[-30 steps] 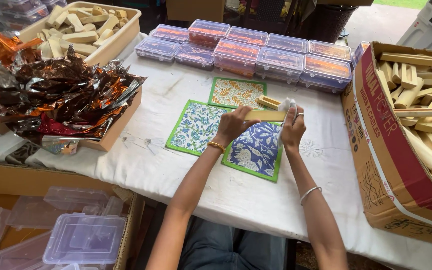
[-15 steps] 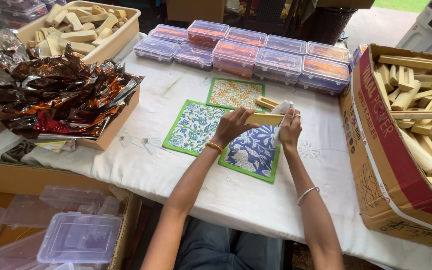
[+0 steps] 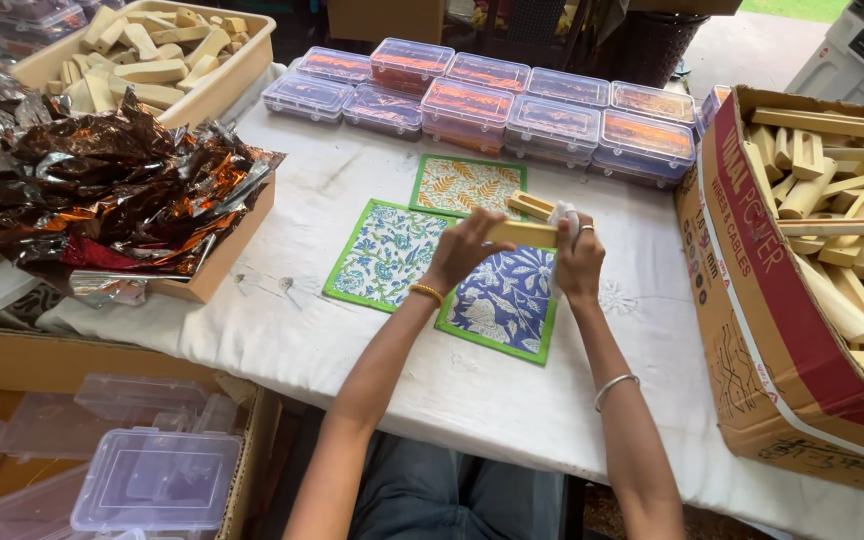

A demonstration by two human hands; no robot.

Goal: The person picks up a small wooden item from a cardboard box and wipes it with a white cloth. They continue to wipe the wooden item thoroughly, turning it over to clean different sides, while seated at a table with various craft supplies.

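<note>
Over the blue mat (image 3: 504, 300), left hand (image 3: 464, 250) grips a wooden bar (image 3: 522, 233); right hand (image 3: 579, 258) clasps its other end with a white cloth (image 3: 562, 216). Boxes (image 3: 512, 100) sit beyond.

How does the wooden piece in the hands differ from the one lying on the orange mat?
The pale wooden piece held in both hands is off the table, gripped by the left hand and right hand; the pale wooden piece lying on the orange patterned mat rests untouched and angled. Both are light, slim blocks.
</note>
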